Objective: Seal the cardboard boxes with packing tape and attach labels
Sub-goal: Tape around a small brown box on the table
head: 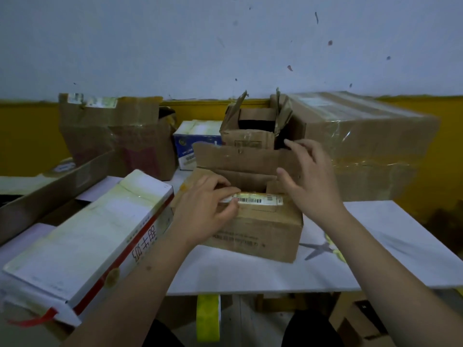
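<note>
A small brown cardboard box (260,231) stands on the white table in front of me, its far flap raised. A white barcode label (258,199) lies along the box's near top edge. My left hand (205,209) pinches the label's left end between thumb and fingers. Just right of the box top, my right hand (310,181) hovers with fingers spread and relaxed, holding nothing. A roll of yellowish packing tape (208,318) hangs below the table's front edge between my arms.
Scissors (323,247) lie on the table right of the box. A long white and red carton (85,236) lies at left. Behind stand an open torn box (253,128), a big taped box (363,144), a blue-white box (195,144) and a tall brown box (112,131).
</note>
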A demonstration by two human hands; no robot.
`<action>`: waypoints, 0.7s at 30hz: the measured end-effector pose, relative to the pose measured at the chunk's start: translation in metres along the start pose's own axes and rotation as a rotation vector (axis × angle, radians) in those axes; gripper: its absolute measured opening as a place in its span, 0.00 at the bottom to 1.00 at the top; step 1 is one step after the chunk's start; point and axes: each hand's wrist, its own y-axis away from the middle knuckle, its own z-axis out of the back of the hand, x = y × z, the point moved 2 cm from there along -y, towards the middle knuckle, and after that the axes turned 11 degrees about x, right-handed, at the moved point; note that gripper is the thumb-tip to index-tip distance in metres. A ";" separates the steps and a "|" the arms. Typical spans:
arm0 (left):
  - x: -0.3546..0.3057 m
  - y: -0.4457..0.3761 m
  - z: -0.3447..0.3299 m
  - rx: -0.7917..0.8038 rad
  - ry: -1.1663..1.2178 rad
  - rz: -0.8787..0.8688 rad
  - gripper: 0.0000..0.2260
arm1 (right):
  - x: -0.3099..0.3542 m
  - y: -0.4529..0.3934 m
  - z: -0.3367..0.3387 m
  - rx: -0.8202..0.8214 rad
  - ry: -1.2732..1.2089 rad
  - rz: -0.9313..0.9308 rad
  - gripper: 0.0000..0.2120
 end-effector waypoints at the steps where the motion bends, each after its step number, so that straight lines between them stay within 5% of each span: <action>1: 0.002 -0.002 -0.001 0.000 -0.007 -0.004 0.19 | -0.001 -0.006 -0.001 0.033 0.052 -0.020 0.25; 4: 0.003 -0.007 -0.002 -0.021 -0.022 -0.002 0.20 | -0.005 -0.013 -0.005 0.042 0.250 -0.023 0.21; 9: 0.007 -0.009 0.000 -0.031 -0.004 -0.055 0.20 | -0.013 -0.020 0.003 -0.024 0.196 -0.038 0.11; 13: 0.023 -0.016 0.004 -0.003 -0.005 -0.048 0.21 | -0.012 -0.018 -0.001 0.227 -0.253 -0.045 0.09; 17: 0.029 -0.016 0.009 -0.104 0.033 0.063 0.18 | -0.010 -0.008 -0.005 0.310 -0.303 -0.028 0.19; 21: 0.024 -0.020 0.009 -0.028 0.058 0.079 0.23 | -0.010 -0.008 0.000 0.501 -0.353 -0.082 0.13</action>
